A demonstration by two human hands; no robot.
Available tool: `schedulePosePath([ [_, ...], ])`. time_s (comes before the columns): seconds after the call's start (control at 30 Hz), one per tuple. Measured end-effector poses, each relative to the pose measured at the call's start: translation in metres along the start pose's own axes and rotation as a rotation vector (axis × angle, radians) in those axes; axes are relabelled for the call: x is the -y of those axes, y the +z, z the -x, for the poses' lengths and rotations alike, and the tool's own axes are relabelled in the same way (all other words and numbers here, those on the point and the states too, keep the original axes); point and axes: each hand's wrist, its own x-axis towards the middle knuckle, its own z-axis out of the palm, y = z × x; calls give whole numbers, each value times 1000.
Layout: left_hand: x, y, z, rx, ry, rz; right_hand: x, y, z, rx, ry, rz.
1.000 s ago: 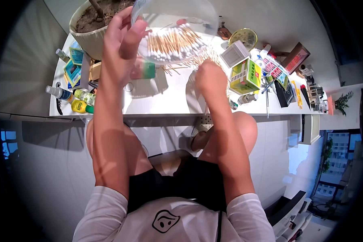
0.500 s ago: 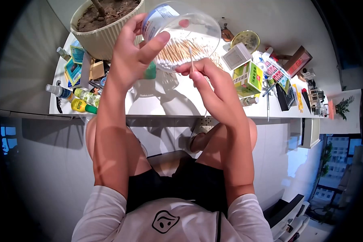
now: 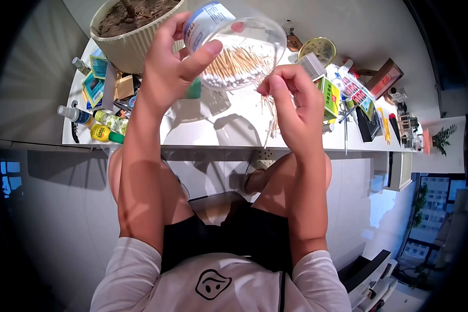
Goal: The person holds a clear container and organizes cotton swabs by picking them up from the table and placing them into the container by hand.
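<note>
My left hand (image 3: 169, 70) is wrapped round a clear round tub (image 3: 268, 39) with a blue and white label. The tub is tilted on its side above the table, its opening toward me. Many cotton swabs (image 3: 239, 65) with white tips and pale sticks lie inside it. My right hand (image 3: 294, 99) is just right of the tub's rim, thumb and fingertips pinched together; whatever is between them is too small to make out. Loose swabs (image 3: 271, 122) are strewn on the table beneath and beside the right hand.
A ribbed plant pot (image 3: 127, 49) stands at the back left of the white table (image 3: 192, 132). Bottles, including a yellow one (image 3: 101, 133), are at the left edge. A green box (image 3: 330, 98), a black box (image 3: 368, 125) and cosmetics are on the right.
My right hand rose from the table with one swab to the tub's opening, then moved right, away from the rim; that swab no longer shows in it. The tub has tilted more toward me.
</note>
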Motion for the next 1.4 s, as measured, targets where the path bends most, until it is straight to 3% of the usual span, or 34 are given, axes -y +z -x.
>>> schedulePosePath([
  [0.03, 1, 0, 0, -6, 30, -15, 4, 1, -1, 0, 0, 1],
  [0.1, 0, 2, 0, 1, 36, -7, 11, 10, -3, -121, -80, 401],
  [0.17, -3, 6, 1, 13, 35, 4, 5, 22, -10, -189, -103, 498],
  [0.27, -6, 10, 2, 77, -2, 74, 13, 25, -14, -196, -33, 451],
  [0.33, -7, 10, 2, 64, -5, 87, 17, 13, -10, -287, 57, 194],
  [0.47, -7, 6, 1, 114, 3, 15, 1, -2, -1, -275, 6, 229],
  [0.53, -6, 5, 1, 118, 21, 43, 3, 0, -3, -227, -188, 475],
  [0.7, 1, 0, 1, 79, -1, 31, -7, 4, -4, -215, -237, 402],
  [0.77, 5, -4, 2, 32, -10, 38, -18, -6, -4, -381, 95, 133],
  [0.8, 4, -6, 2, 0, -7, 2, -15, -4, -3, -398, 197, 186],
  [0.83, 2, -8, 1, -32, -3, -34, -20, 2, -2, -344, 149, 416],
  [0.97, -1, -12, 0, -61, -26, 28, -70, 30, 9, 10, 213, 698],
  [1.1, -1, -12, -1, -103, 10, 13, -96, 57, 2, 105, -6, 778],
  [1.33, -4, -16, 1, -90, 4, -8, -108, 61, 6, 176, -116, 1000],
  [1.4, -7, -15, 1, -105, 9, -8, -69, 44, 1, 339, 213, 1055],
])
